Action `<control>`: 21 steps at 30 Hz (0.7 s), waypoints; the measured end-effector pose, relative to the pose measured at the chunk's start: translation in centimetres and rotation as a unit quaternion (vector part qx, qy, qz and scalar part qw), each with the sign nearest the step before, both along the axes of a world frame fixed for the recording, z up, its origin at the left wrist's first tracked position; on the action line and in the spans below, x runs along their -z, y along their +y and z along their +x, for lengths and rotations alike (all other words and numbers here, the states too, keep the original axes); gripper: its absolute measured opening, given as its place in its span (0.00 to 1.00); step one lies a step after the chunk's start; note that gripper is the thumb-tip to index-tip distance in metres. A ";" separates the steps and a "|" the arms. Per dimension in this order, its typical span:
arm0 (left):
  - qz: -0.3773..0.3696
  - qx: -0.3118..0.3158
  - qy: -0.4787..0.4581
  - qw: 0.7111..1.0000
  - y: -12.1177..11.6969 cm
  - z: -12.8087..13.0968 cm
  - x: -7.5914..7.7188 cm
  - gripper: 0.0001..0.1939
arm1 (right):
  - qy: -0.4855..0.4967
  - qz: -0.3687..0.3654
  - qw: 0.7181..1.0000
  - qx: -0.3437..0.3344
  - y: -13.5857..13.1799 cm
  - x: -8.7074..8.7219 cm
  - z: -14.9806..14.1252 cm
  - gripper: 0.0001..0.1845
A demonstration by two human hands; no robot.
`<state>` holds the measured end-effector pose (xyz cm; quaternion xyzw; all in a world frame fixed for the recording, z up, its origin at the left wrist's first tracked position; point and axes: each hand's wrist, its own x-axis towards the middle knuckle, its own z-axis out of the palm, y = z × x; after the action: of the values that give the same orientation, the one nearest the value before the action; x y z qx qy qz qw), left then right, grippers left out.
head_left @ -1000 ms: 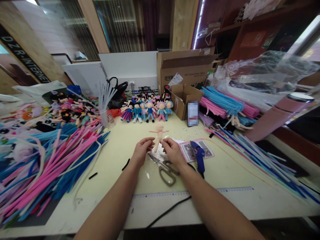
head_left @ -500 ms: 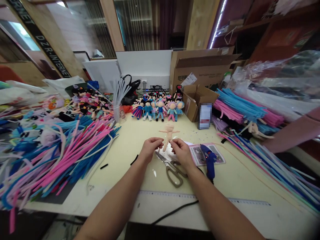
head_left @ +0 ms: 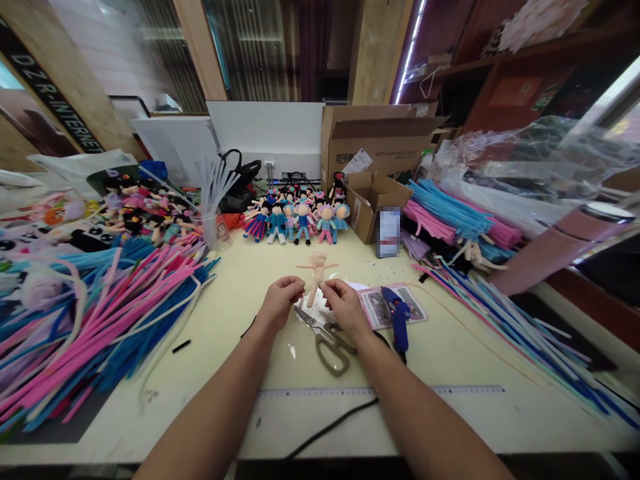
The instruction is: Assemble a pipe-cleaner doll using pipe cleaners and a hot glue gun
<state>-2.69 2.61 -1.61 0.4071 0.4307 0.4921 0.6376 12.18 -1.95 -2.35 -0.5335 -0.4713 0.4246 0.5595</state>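
Note:
A small bare peach pipe-cleaner doll (head_left: 317,269) lies on the pale yellow table (head_left: 450,353), head away from me and arms spread. My left hand (head_left: 280,303) and my right hand (head_left: 343,303) both pinch at its legs, fingers closed, one on each side. Grey-handled scissors (head_left: 327,340) lie just under my right hand. A blue glue gun (head_left: 396,319) rests to the right on a pink printed card (head_left: 395,305), its black cord running toward me.
A big heap of pink, blue and white pipe cleaners (head_left: 95,320) fills the left. More bundles (head_left: 450,217) and long stems lie on the right. Finished dolls (head_left: 300,219) stand at the back beside cardboard boxes (head_left: 373,157). A ruler (head_left: 380,392) lies near the front edge.
Only the camera swung, right and then back. Both hands stay pinched on the doll's legs in the same place.

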 end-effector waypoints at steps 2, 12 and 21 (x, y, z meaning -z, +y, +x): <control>-0.001 0.002 0.000 1.000 0.0 0.1 -0.1 0.12 | 0.002 -0.009 1.000 0.003 -0.1 0.0 -0.1 0.14; -0.018 0.017 -0.025 0.999 0.0 0.0 -0.2 0.12 | -0.002 -0.009 1.000 0.001 -0.1 0.1 -0.1 0.14; -0.025 0.020 -0.042 0.999 -0.1 0.0 -0.4 0.14 | -0.003 -0.003 1.000 -0.005 -0.1 0.1 -0.2 0.15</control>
<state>-2.65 2.52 -1.16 0.3785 0.4078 0.4849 0.6748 12.02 -2.07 -2.48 -0.5343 -0.4745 0.4273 0.5539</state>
